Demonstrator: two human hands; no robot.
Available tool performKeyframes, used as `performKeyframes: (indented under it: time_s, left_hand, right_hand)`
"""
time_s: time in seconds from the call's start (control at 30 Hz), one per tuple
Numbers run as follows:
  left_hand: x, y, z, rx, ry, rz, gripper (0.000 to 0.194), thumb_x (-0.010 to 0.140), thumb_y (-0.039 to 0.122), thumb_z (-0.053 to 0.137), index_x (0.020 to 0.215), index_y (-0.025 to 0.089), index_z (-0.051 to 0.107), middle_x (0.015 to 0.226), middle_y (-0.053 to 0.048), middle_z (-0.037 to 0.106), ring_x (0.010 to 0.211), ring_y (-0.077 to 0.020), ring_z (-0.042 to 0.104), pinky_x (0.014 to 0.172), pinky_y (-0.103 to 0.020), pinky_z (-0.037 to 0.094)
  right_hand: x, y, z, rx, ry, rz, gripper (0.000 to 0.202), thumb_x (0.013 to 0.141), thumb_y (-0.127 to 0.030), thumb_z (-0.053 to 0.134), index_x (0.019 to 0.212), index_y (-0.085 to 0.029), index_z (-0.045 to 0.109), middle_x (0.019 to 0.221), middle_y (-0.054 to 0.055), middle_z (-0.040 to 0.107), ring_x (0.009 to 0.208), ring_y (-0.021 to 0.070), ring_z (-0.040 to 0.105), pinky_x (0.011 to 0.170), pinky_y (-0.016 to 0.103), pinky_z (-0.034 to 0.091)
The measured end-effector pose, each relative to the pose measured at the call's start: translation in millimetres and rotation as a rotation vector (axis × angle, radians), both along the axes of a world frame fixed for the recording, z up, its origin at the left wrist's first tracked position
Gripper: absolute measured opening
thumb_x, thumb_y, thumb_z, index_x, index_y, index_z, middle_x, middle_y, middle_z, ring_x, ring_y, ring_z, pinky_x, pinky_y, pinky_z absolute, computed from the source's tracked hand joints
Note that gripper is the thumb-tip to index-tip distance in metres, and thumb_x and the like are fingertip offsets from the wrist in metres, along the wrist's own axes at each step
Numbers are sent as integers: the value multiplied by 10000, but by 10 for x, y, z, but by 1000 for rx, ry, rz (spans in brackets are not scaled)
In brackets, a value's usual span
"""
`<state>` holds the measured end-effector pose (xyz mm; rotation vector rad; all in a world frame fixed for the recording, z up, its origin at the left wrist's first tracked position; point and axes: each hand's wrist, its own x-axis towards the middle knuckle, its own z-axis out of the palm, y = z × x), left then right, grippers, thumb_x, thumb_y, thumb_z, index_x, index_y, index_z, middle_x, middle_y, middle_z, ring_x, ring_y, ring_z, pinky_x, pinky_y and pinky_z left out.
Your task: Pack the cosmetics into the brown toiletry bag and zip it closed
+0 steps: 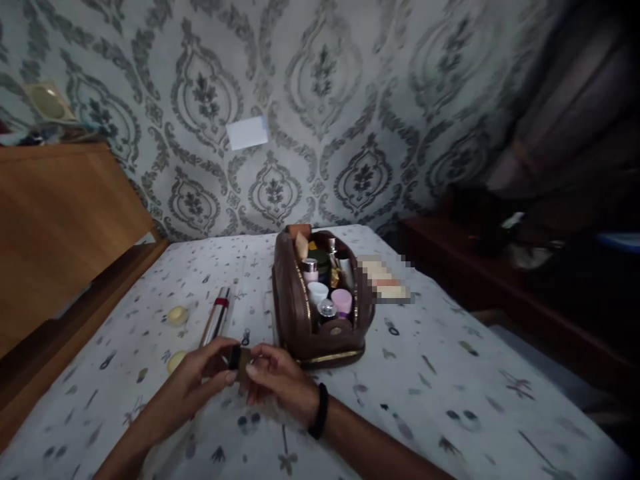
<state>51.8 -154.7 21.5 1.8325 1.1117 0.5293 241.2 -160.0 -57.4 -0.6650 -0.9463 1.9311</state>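
Observation:
My left hand (193, 380) pinches the black end of a small black-and-brown container (243, 363). My right hand (285, 379), a black band on its wrist, grips the brown side of the same container; its exact kind is too blurred to tell. Just beyond my right hand stands an open brown toiletry bag (290, 313), its gold zip spread apart. Inside are a pink-capped jar (341, 302), a white-capped container (318, 292), a clear-topped bottle (327, 310), a silver-capped bottle (310, 268) and a dark green item (319, 260). Slim tubes (216, 317) lie beyond my left hand.
Two pale yellow round things (177, 315) (176, 361) lie on the patterned white cloth (450, 373) at left. A blurred-out flat item (384, 279) rests right of the bag. Wooden furniture (65, 227) flanks the left; dark red furniture (465, 293) borders the right.

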Motion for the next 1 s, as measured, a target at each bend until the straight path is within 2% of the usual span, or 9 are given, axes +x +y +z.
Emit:
performKeyframes:
  time_s: [0.13,0.23,0.33,0.4,0.5,0.6,0.67,0.77,1.0]
  left_hand:
    - [32,6,31,137,135,-19,379,933,473,491,1221,244,585,868,-14,684,751,-165,627,687,-249,519]
    - [53,52,163,272,192,28,406,910,488,520,1243,263,581,978,-35,707,874,-204,659,776,-285,553]
    - [164,139,434,430,223,63,419,885,479,562,1258,292,589,1089,-43,696,981,-230,653,832,-309,557]
    - [331,211,659,499,219,36,413,884,458,573,1265,299,591,1127,-41,682,986,-224,650,822,-301,558]
    - [700,331,970,614,193,-66,390,912,406,558,1286,293,565,1161,-44,652,992,-204,631,835,-292,543]
    - [1100,470,1159,777,229,-178,353,936,347,534,1284,290,542,1133,-39,626,959,-186,611,821,-291,529]
    - [1321,571,1201,874,270,-230,346,949,295,505,1294,273,522,1165,-49,602,1015,-195,598,870,-314,516]
    - [1545,711,1166,1000,354,-279,352,961,243,462,1311,237,503,1221,-76,574,1090,-226,586,913,-358,499]
    - [1730,828,995,1158,626,-350,315,948,275,512,1256,210,536,1138,-79,603,996,-251,609,852,-400,511]
  right_hand:
    - [-3,8,13,-28,38,-2,708,573,-695,787,931,-160,493,643,3,669,471,100,602,445,190,382]
    - [18,12,41,-7,68,11,700,579,-678,795,939,-146,516,665,20,675,481,100,606,442,186,356]
    - [49,13,85,18,85,44,689,558,-638,828,936,-126,563,671,23,670,489,95,602,458,190,356]
    - [68,8,122,17,77,63,687,534,-619,846,927,-118,588,668,18,663,490,92,596,466,195,360]
    - [88,1,167,14,45,85,676,504,-615,856,886,-117,603,664,9,654,488,86,586,472,203,369]
    - [93,10,175,17,25,112,679,485,-625,854,867,-120,610,679,4,654,496,81,587,487,208,386]
    - [93,25,166,12,24,128,694,460,-640,852,854,-122,610,678,-2,653,495,79,586,491,209,388]
    - [103,39,164,10,20,139,698,444,-647,850,842,-125,614,661,-13,648,487,75,581,490,207,381]
    - [110,45,161,6,40,160,689,432,-608,868,850,-115,628,659,-24,644,490,68,570,489,210,383]
